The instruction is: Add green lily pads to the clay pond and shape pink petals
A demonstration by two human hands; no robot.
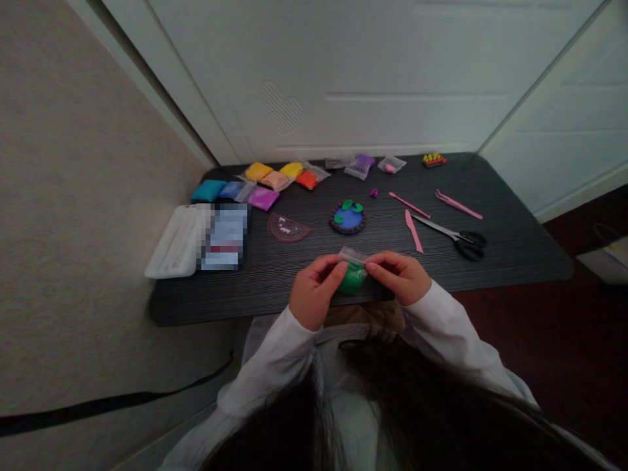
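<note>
Near the front edge of the dark table, both hands pinch a small clear bag of green modelling clay. My left hand grips its left side between thumb and fingers. On the right side of the bag, close to its clear top strip, my right hand pinches it. Just beyond the hands lies a round clay pond, blue in the middle, with a brown beaded rim and green leaf shapes on it. A small purple clay piece sits behind it to the right.
On the right lie black-handled scissors, a pink clay knife, a thin pink tool and pink tweezers. Several coloured clay bags, a protractor and a white box are on the left. A wall panel borders the table's back.
</note>
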